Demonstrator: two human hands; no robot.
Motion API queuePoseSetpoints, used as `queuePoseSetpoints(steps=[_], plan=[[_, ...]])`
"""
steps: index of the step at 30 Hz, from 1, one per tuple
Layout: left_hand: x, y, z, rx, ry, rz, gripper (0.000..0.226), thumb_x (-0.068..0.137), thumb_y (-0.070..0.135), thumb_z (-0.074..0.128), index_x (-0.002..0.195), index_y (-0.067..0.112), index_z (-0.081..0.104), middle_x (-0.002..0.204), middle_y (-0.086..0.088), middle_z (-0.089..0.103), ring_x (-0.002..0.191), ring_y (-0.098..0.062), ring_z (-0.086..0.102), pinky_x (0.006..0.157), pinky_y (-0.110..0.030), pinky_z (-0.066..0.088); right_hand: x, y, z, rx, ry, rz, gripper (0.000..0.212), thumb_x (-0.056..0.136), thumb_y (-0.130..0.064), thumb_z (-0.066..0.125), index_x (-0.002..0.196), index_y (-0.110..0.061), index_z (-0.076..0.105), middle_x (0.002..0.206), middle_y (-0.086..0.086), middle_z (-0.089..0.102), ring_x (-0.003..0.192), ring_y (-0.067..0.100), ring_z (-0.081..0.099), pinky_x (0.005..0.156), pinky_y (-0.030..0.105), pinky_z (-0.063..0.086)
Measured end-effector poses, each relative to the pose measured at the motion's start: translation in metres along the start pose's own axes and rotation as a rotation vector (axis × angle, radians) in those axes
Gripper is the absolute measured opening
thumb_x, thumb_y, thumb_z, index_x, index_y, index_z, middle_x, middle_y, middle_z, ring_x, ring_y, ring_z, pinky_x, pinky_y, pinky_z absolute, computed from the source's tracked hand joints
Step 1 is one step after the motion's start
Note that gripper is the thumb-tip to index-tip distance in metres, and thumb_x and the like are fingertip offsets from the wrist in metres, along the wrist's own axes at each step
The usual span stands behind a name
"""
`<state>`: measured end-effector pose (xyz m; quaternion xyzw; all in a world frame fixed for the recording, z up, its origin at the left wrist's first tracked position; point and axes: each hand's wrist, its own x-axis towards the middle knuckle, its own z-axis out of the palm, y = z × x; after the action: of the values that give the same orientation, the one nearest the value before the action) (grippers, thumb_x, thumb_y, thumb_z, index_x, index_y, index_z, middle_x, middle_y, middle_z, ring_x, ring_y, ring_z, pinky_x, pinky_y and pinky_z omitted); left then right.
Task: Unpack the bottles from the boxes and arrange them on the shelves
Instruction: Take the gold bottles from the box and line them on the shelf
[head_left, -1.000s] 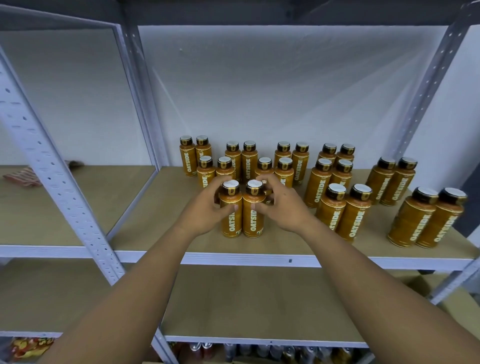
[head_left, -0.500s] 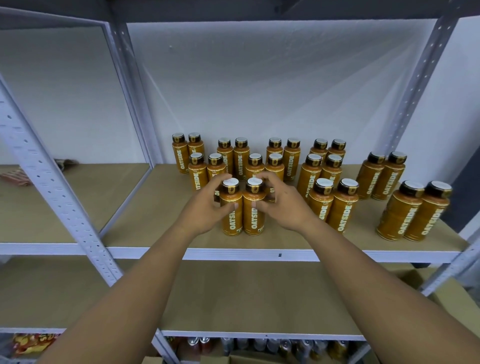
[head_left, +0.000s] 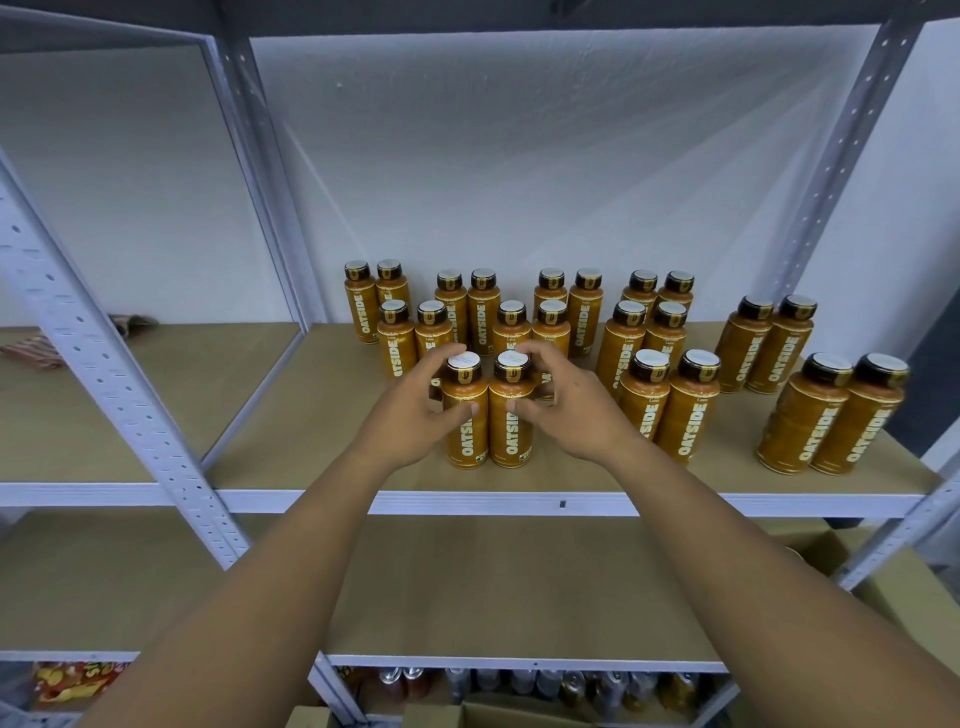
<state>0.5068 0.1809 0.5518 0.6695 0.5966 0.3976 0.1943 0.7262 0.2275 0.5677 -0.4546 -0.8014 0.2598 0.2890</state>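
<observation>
Two orange Oatside bottles with dark caps stand upright side by side near the front of the upper shelf (head_left: 291, 462). My left hand (head_left: 410, 415) curls round the left bottle (head_left: 466, 421), thumb on its front. My right hand (head_left: 571, 410) curls round the right bottle (head_left: 510, 423) the same way. Behind and to the right stand several more identical bottles in pairs, the nearest pair (head_left: 667, 405) just right of my right hand.
Grey perforated uprights (head_left: 104, 374) frame the shelf bays. The left bay holds a small striped packet (head_left: 36, 351). The lower shelf (head_left: 519, 587) is bare board. Cans (head_left: 571, 686) sit on the bottom level, snack packets (head_left: 72, 680) at the left, and cardboard boxes (head_left: 904, 587) at the right.
Both hands stay wrapped round the two front bottles, which have not moved on the shelf. Only the view has shifted slightly.
</observation>
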Motion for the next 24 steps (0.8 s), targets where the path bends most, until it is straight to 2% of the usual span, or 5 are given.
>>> queuePoseSetpoints(steps=[5, 12, 15, 19, 24], plan=[[-0.0003, -0.0007, -0.0003, 0.004, -0.002, -0.010, 0.070, 0.090, 0.030, 0.076, 0.147, 0.045, 0.037, 0.148, 0.011, 0.049, 0.127, -0.017, 0.054, 0.094, -0.038, 0.057, -0.0002, 0.0009, 0.0014, 0.002, 0.003, 0.005, 0.068, 0.091, -0.033, 0.074, 0.144, -0.045, 0.034, 0.146, -0.003, 0.053, 0.117, 0.018, 0.061, 0.096, 0.038, 0.055], [-0.0007, 0.0000, 0.0002, 0.004, -0.008, -0.017, 0.070, 0.091, 0.030, 0.075, 0.147, 0.044, 0.037, 0.150, 0.010, 0.047, 0.129, -0.019, 0.053, 0.095, -0.043, 0.057, -0.0008, 0.0024, 0.0026, 0.003, 0.008, 0.009, 0.068, 0.091, -0.034, 0.074, 0.143, -0.046, 0.033, 0.146, -0.005, 0.053, 0.117, 0.019, 0.061, 0.097, 0.042, 0.056], [-0.0010, -0.0006, 0.0000, 0.005, -0.005, -0.013, 0.070, 0.091, 0.031, 0.076, 0.147, 0.045, 0.037, 0.150, 0.011, 0.047, 0.129, -0.019, 0.053, 0.096, -0.043, 0.057, -0.0006, 0.0027, 0.0026, 0.002, 0.005, 0.007, 0.068, 0.091, -0.034, 0.074, 0.144, -0.047, 0.032, 0.147, -0.005, 0.052, 0.114, 0.017, 0.061, 0.096, 0.042, 0.056], [-0.0010, -0.0005, 0.0005, 0.005, -0.002, -0.016, 0.070, 0.091, 0.031, 0.075, 0.147, 0.046, 0.037, 0.150, 0.013, 0.046, 0.130, -0.019, 0.052, 0.097, -0.044, 0.057, -0.0002, 0.0026, 0.0027, 0.001, -0.001, 0.016, 0.069, 0.091, -0.034, 0.073, 0.144, -0.048, 0.031, 0.149, -0.005, 0.051, 0.122, 0.021, 0.059, 0.099, 0.043, 0.054], [-0.0008, -0.0012, -0.0011, -0.002, -0.015, -0.005, 0.070, 0.091, 0.030, 0.076, 0.147, 0.044, 0.038, 0.148, 0.013, 0.047, 0.131, -0.018, 0.052, 0.098, -0.043, 0.056, -0.0004, 0.0027, 0.0034, -0.002, 0.008, 0.012, 0.068, 0.091, -0.034, 0.074, 0.144, -0.046, 0.033, 0.148, -0.005, 0.052, 0.118, 0.020, 0.061, 0.098, 0.043, 0.055]])
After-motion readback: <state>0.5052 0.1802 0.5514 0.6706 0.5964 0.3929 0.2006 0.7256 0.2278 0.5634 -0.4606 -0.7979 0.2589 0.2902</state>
